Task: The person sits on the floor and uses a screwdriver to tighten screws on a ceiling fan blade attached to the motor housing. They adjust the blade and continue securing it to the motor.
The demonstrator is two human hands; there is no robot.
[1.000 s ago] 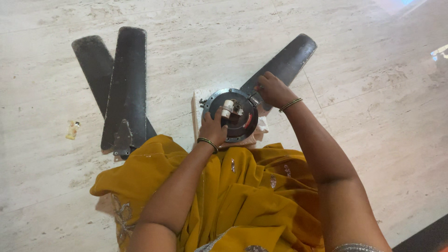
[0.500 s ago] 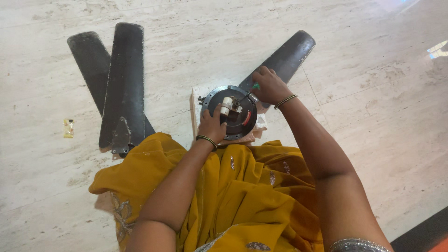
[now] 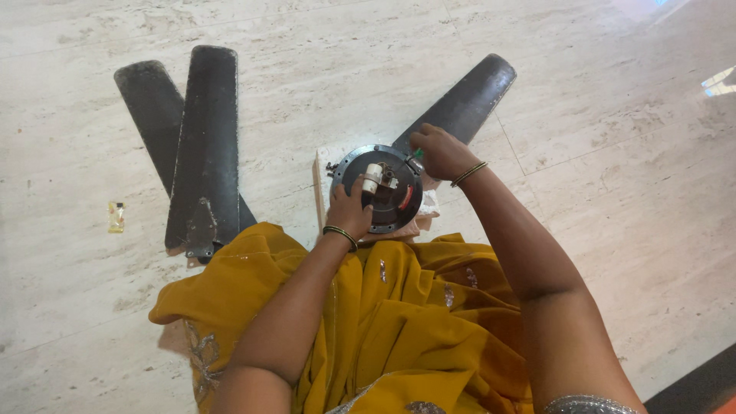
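A round black ceiling-fan motor (image 3: 395, 192) lies on the pale stone floor just in front of my mustard-yellow skirt. One dark blade (image 3: 464, 100) is still joined to it and points up and right. My left hand (image 3: 353, 208) rests on the motor's left part and grips it beside the white centre piece. At the motor's upper right rim my right hand (image 3: 437, 152) is closed around a small tool with a green tip (image 3: 418, 154). Both wrists wear bangles.
Two loose dark fan blades (image 3: 201, 146) lie stacked crosswise on the floor to the left. A small yellow wrapper (image 3: 116, 216) lies further left. A white cloth or paper (image 3: 323, 178) sits under the motor. A dark edge shows at the bottom right corner.
My right hand has shifted slightly along the motor's upper right rim, and the view has moved a little. My left hand stays on the motor.
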